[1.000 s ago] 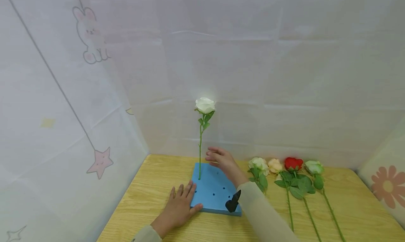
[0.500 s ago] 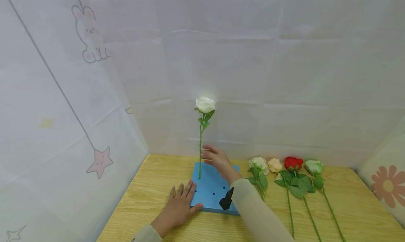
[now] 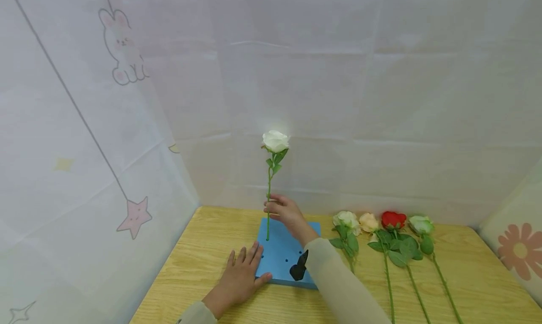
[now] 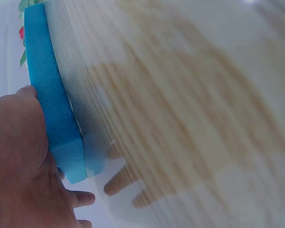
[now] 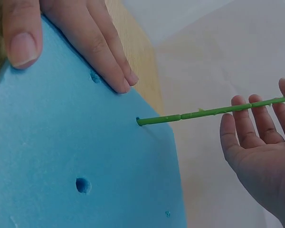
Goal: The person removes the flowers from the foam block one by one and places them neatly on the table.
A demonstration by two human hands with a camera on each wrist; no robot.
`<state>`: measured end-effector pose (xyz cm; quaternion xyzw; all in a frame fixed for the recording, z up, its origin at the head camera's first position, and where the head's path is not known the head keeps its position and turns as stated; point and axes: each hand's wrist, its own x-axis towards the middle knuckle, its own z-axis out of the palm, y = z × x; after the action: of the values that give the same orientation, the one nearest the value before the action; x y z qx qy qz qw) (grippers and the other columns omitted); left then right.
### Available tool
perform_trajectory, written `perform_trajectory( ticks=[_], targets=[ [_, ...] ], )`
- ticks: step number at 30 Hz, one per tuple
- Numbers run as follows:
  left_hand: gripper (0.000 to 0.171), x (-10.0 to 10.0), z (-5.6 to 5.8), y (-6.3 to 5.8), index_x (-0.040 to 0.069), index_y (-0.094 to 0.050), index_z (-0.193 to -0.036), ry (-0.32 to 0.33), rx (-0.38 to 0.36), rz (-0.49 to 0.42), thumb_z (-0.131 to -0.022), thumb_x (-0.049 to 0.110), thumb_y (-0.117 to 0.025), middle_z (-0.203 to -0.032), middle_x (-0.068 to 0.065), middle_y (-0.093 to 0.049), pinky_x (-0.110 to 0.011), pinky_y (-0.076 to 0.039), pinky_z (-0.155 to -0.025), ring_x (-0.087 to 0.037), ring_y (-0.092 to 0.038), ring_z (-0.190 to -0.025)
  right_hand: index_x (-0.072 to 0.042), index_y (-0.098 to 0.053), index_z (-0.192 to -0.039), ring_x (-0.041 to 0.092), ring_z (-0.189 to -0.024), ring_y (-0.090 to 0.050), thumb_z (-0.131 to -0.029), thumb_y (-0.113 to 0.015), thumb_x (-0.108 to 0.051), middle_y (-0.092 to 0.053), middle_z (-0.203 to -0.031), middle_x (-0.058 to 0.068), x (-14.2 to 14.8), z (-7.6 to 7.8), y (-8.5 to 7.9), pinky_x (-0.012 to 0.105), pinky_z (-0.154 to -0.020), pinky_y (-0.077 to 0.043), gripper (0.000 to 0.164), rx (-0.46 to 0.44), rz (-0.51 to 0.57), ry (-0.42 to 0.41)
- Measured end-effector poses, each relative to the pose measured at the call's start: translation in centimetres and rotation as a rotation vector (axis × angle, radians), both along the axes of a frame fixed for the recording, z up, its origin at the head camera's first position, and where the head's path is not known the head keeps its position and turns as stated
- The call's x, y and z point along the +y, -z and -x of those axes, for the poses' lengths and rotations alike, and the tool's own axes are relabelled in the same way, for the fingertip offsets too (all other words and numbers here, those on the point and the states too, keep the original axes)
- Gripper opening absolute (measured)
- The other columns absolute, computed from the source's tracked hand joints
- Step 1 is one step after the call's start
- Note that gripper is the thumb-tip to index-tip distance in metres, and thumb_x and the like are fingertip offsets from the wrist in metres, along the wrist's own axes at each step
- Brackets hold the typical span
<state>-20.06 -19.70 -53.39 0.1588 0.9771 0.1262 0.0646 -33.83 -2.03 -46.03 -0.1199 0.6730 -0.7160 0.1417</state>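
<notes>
A white rose [image 3: 275, 141] stands upright in the head view, its green stem stuck in a hole of the blue foam block [image 3: 275, 267]. My right hand [image 3: 287, 216] is at the middle of that stem. In the right wrist view, the stem [image 5: 204, 113] passes between the thumb and loosely curled fingers of my right hand [image 5: 261, 147]. My left hand [image 3: 240, 278] lies with straight, spread fingers against the block's left side, its thumb at the front corner. The left wrist view shows my left hand [image 4: 23, 156] along the foam edge [image 4: 54, 90].
Several roses lie to the right on the wooden table [image 3: 190, 267]: a cream one [image 3: 347, 220], a peach one [image 3: 369, 222], a red one [image 3: 393, 219] and a pale green one [image 3: 421, 224]. The block has further holes [image 5: 83, 185]. A pale curtain [image 3: 322, 103] hangs behind.
My right hand has moved left over the block until its fingers reached the rose's stem. My left hand and the rose have kept their places.
</notes>
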Motion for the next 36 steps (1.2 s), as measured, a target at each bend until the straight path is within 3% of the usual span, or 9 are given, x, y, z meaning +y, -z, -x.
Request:
perform_trajectory(
  ticks=[7,17,22,26,31,36],
  targets=[
    [0.087,0.2,-0.1,-0.1,0.016,-0.018,-0.164,0.003,0.009,-0.007,-0.1,0.071,-0.036,-0.17,-0.008,-0.016,-0.072,-0.013,-0.116,-0.047,-0.026,-0.149,-0.011,-0.05,-0.15,0.028,-0.119,-0.065,-0.104,-0.06,-0.018,-0.063,-0.135,0.015,-0.2,-0.4,-0.2,0.05,-0.106,-0.047,0.048,0.022,-0.04,-0.023],
    [0.084,0.3,-0.3,-0.2,0.015,-0.021,-0.164,0.009,0.022,-0.01,-0.101,0.067,-0.04,-0.169,-0.009,-0.019,-0.073,-0.014,-0.115,-0.048,-0.028,-0.148,-0.016,-0.063,-0.139,0.022,-0.105,-0.071,-0.102,-0.064,-0.015,-0.07,-0.119,0.013,-0.5,-0.5,0.0,0.047,-0.1,-0.052,0.038,0.02,-0.062,0.044],
    [0.084,0.3,-0.2,-0.3,0.014,-0.021,-0.164,0.012,0.022,-0.015,-0.101,0.067,-0.039,-0.169,-0.01,-0.019,-0.074,-0.014,-0.114,-0.049,-0.028,-0.148,-0.013,-0.063,-0.14,0.024,-0.105,-0.071,-0.102,-0.063,-0.015,-0.07,-0.118,0.014,-0.6,-0.6,-0.3,0.047,-0.099,-0.053,0.037,0.034,-0.042,0.044],
    [0.085,0.2,-0.2,-0.4,0.015,-0.021,-0.164,0.006,0.023,-0.013,-0.101,0.068,-0.04,-0.169,-0.009,-0.018,-0.073,-0.014,-0.115,-0.048,-0.028,-0.148,-0.014,-0.064,-0.138,0.028,-0.108,-0.069,-0.103,-0.062,-0.016,-0.068,-0.12,0.017,-0.6,-0.6,-0.8,0.047,-0.099,-0.053,0.036,0.061,-0.016,0.033],
    [0.086,0.1,-0.1,-0.3,0.016,-0.019,-0.164,-0.002,0.01,-0.004,-0.1,0.069,-0.038,-0.17,-0.007,-0.016,-0.073,-0.013,-0.115,-0.047,-0.027,-0.149,-0.019,-0.067,-0.134,0.026,-0.107,-0.07,-0.101,-0.065,-0.018,-0.071,-0.114,0.008,-0.6,-0.7,-1.8,0.045,-0.098,-0.054,0.033,0.082,-0.011,0.03],
    [0.086,0.0,-0.1,-0.1,0.017,-0.018,-0.165,-0.003,-0.004,-0.002,-0.1,0.071,-0.037,-0.17,-0.007,-0.015,-0.072,-0.013,-0.116,-0.047,-0.025,-0.149,-0.019,-0.067,-0.134,0.026,-0.107,-0.07,-0.102,-0.064,-0.017,-0.071,-0.115,0.008,-0.2,-1.0,-2.8,0.046,-0.099,-0.054,0.032,0.113,-0.007,-0.003]
  ],
)
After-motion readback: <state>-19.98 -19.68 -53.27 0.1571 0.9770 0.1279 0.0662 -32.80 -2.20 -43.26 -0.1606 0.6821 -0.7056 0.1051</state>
